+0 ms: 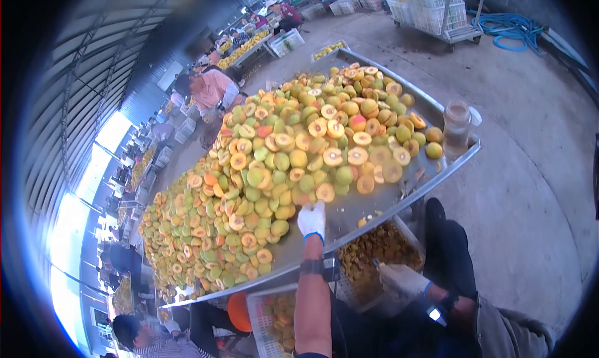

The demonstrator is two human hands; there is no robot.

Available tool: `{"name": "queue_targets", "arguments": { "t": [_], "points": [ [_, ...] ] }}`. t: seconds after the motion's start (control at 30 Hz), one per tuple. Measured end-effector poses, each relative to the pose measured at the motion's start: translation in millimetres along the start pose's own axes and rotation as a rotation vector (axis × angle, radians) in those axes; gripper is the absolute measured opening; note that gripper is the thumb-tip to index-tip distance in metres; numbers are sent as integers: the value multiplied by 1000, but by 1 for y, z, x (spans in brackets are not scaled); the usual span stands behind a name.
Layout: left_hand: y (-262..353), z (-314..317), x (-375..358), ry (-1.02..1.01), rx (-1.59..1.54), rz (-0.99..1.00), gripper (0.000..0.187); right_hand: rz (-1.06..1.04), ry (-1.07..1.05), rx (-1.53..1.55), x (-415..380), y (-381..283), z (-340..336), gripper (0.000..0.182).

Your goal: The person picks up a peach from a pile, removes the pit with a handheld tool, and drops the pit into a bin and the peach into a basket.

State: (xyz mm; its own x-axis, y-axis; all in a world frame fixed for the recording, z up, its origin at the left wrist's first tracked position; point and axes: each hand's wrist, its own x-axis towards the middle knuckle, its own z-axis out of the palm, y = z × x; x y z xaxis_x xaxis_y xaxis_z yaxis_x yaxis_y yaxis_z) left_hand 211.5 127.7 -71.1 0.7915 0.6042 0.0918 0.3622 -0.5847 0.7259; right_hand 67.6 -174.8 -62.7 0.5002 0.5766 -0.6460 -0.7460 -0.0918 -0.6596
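Nearest, below both hands: dark trousers and a white crate (265, 314) with peach halves inside, just left of the left forearm. Right hand (402, 278) in a white glove, low beside the knee, closed around a small knife (377, 264); blade short, hard to see. A dark band on that wrist. Under and just beyond this hand, a bin (374, 252) full of brownish peach pits and scraps.

Left hand (312, 219), also in a white glove with a blue cuff, stretched forward onto the metal table (349, 217), fingers bent over a peach half (304, 199) at the near edge of the pile; whether gripped or only touched, cannot tell. A dark band on this forearm too.

Beyond the left hand, a big pile of peaches (281, 164), green, yellow and some red, many cut open with the pit hollow up, covering almost all the table. Right of the pile and well apart from both hands, a clear jar (457, 128) standing upright at the table corner.

Farther, left of the table, other people bent over more tables of fruit. Far behind, white crates (430, 5) on a cart and a blue hose (508, 27) on the concrete floor.
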Motion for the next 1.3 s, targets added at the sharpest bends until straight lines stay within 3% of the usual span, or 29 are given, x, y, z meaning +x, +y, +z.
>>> {"name": "queue_targets", "arguments": {
  "t": [0.07, 0.1, 0.17, 0.2, 0.33, 0.47, 0.53, 0.63, 0.83, 0.9, 0.93, 1.0, 1.1, 1.23, 1.3],
  "points": [
    [2, 40, 31, 62, 220, -97, 51, -9, 18, -11, -3, -5, 1, 47],
    [17, 47, 35, 66, 206, -85, 51, -34, 15, -9, 0, -2, -2, 47],
    [46, 54, 31, 218, 176, -253, 47, -25, -2, -24, -2, -6, -4, 44],
    [40, 57, 34, 199, 66, -263, 51, -19, -5, -44, 0, -5, -5, 43],
    [22, 78, 33, 310, 135, -311, 67, 5, -39, -107, -4, -19, 4, 43],
    [-1, 79, 30, 366, 30, -246, 52, -27, -75, -159, -4, -11, 3, 50],
    [-8, 61, 31, -100, -489, -479, 36, -51, -18, -178, -9, -12, 1, 50],
    [11, 13, -11, -222, -689, -545, 27, -154, 47, -144, -15, -11, -2, 46],
    [29, -52, -97, -210, -919, -421, 31, -207, 71, -169, -38, -34, 6, 44],
    [33, -55, -131, -182, -1262, -284, 39, -217, 60, -210, -46, -40, 14, 42],
    [35, -58, -146, -175, -1262, -294, 39, -298, 24, -225, -48, -43, 19, 41],
    [42, -60, -172, -345, -1457, -376, 41, -376, -19, -294, -51, -48, 25, 39],
    [60, -61, -207, -360, -1494, -364, 38, -538, 27, -411, -54, -51, 40, 38],
    [59, -54, -223, -354, -1667, -448, 51, -602, 153, -635, -50, -44, 41, 41],
    [68, -57, -229, -319, -1593, -424, 51, -621, 168, -674, -51, -41, 42, 41]
  ]
}}
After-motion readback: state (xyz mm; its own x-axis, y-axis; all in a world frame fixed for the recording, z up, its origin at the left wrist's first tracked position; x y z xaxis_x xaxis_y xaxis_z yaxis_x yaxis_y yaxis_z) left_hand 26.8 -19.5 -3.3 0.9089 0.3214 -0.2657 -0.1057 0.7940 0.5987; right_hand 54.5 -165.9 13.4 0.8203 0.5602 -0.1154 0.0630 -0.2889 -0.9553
